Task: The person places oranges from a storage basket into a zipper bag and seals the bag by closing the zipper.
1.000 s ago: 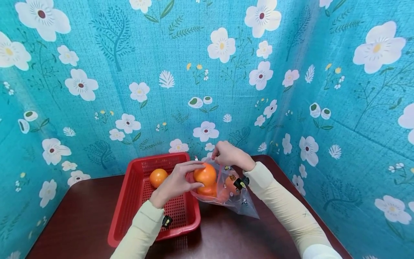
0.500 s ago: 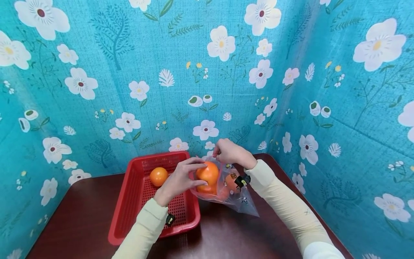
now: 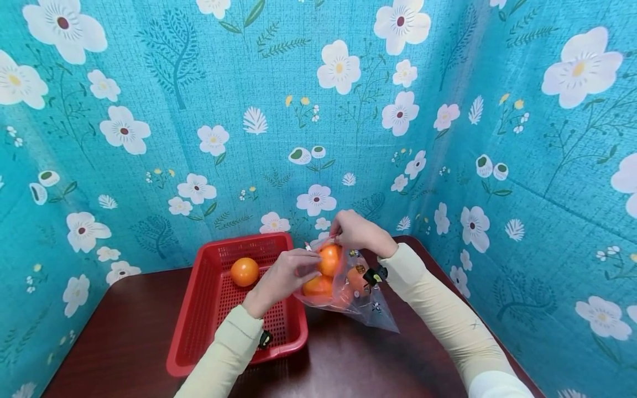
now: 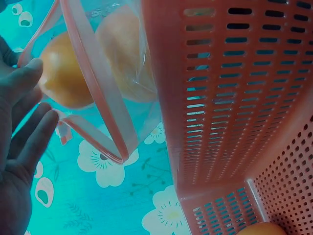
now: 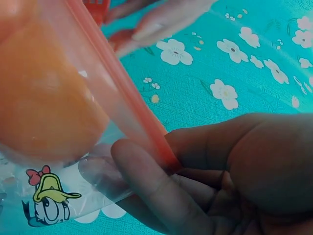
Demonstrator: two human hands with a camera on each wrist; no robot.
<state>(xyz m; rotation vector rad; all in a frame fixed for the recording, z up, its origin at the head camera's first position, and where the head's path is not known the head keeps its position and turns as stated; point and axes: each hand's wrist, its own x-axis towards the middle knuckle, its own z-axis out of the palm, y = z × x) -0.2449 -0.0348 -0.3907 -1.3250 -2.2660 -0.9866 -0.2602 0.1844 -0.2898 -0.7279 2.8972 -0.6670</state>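
— While my right hand (image 3: 357,232) pinches the far rim of the clear bag (image 3: 348,293), what does the head view give you of the rest?

— From there I see my left hand (image 3: 285,275) at the bag's mouth, fingers reaching the top orange (image 3: 329,258), which sits inside the opening. Two more oranges (image 3: 318,287) lie lower in the bag. The bag rests on the dark table (image 3: 348,365), touching the right wall of the red basket (image 3: 219,326), and one lone orange (image 3: 244,271) sits in the basket's far left corner.

— And whether my left fingers grip that top orange?

— The head view leaves that unclear. My left wrist camera shows the fingers (image 4: 22,83) fairly straight and spread, a fingertip at the orange's skin, nothing clamped. It also shows the bag's pink zip strip (image 4: 93,83) looped open beside the basket's slotted wall (image 4: 234,88).

— What does the right wrist view add?

— Close up, my thumb and fingers (image 5: 146,181) squeeze together on the pink strip (image 5: 132,112), which the head view hides behind my knuckles. A cartoon duck print (image 5: 49,198) shows on the plastic, with an orange blurred behind it.
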